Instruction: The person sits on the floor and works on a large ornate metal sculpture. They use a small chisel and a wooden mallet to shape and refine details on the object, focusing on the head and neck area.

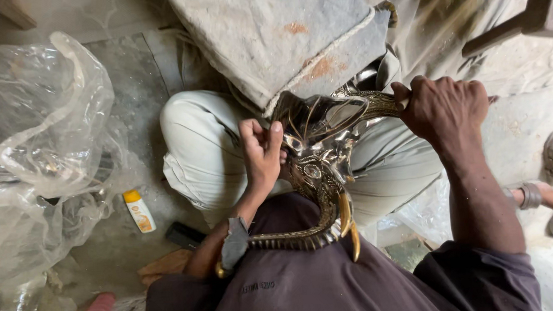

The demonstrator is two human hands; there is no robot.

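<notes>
Piece: a brass elephant-head ornament (317, 166) with 2 golden tusks rests on the person's lap, its trunk curling toward the left arm.
Left hand (261, 153): pinched narrow against the ornament's side, fingertips bunched.
Right hand (445, 107): fisted around the ornament's far ear edge.
Slip risk: polished metal may twist out of a 1-fist hold.
Tusk risk: points sit close to the dark shirt (332, 283), could snag.
Floor: a small orange-capped bottle (140, 211) beside crumpled plastic sheeting (39, 141).

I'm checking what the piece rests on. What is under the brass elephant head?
Under the elephant head lie the person's folded legs in pale trousers and dark shirt. The left hand and right hand grip it. Its underside and the floor beneath are hidden.
</notes>
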